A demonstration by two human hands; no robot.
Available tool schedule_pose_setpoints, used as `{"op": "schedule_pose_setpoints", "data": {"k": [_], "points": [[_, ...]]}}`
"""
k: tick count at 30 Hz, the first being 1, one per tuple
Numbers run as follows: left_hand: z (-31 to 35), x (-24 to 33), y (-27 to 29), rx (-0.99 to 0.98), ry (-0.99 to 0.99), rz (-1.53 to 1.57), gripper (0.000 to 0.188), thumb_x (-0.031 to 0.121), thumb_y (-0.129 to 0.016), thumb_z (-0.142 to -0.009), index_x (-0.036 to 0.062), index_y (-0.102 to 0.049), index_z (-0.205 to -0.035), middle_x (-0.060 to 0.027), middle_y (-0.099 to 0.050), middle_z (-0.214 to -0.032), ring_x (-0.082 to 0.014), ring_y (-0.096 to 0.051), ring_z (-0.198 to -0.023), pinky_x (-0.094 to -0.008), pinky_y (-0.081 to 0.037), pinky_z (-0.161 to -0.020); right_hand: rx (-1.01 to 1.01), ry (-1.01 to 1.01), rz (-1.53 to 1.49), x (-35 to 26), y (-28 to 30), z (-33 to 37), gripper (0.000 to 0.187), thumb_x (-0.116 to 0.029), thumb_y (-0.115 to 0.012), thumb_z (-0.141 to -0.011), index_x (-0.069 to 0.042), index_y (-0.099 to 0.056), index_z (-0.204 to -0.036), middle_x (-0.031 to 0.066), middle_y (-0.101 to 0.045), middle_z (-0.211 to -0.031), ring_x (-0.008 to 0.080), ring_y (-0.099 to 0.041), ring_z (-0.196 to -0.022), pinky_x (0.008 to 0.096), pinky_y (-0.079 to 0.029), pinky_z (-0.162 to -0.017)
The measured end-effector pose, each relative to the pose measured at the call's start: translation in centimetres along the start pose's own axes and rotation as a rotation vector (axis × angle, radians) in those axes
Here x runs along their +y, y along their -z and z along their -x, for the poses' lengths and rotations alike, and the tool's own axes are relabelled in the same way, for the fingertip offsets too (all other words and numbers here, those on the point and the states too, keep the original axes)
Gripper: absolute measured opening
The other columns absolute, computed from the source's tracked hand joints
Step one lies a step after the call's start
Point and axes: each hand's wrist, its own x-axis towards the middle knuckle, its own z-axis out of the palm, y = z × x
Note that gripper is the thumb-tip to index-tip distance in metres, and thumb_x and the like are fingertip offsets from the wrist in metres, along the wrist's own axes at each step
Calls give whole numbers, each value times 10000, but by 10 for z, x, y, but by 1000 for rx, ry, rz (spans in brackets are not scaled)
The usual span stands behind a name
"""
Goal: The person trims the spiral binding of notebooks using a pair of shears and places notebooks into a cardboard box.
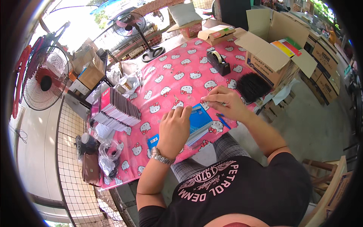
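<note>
A small stack of blue-covered notepads [200, 120] lies at the near edge of the table, pale page edges showing on its near side. My left hand [174, 130], with a metal watch at the wrist, rests bent over the stack, fingers close together and thumb hidden. Another blue cover [153, 140] shows to the left of that hand. Just above the stack's far right corner, my right hand [227, 103] has thumb and fingertips pinched together; anything between them is too small to make out. Beside the stack on the right lies a slim blue pen-like tool [223, 121].
Several dark-edged notebooks [117, 109] are piled at the left. A black tape dispenser [218, 63] and a black bristly bundle [252, 87] stand to the right, near an open carton [264, 66]. A pink patterned cloth [166, 81] covers the table. Two fans, one a standing fan [45, 82], are beyond.
</note>
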Motion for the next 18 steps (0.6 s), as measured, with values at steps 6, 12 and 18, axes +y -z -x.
{"op": "schedule_pose_setpoints", "data": {"k": [6, 12, 18], "points": [[-14, 0, -24, 152, 65, -42, 180, 182, -642, -866, 94, -589, -1013, -51, -615, -875, -229, -602, -874, -409, -401, -812, 103, 39, 127, 7, -13, -9, 191, -66, -716, -853, -82, -735, -1042, 70, -643, -970, 201, -629, -915, 319, -517, -787], [-15, 5, -19, 93, 53, -53, 134, 197, -648, -885, 118, -592, -978, -38, -617, -873, -214, -601, -866, -403, -388, -792, 149, 84, 140, 3, -13, -12, 193, -58, -703, -842, -96, -723, -1029, 61, -632, -945, 213, -618, -912, 340, -511, -779], [-9, 16, -16, 122, 114, -36, 166, 206, -640, -886, 94, -581, -994, -65, -635, -903, -238, -611, -901, -411, -404, -863, 0, 104, 62, 2, -10, -5, 228, 5, -683, -856, -69, -711, -1070, 65, -603, -938, 195, -603, -856, 332, -505, -718]]}}
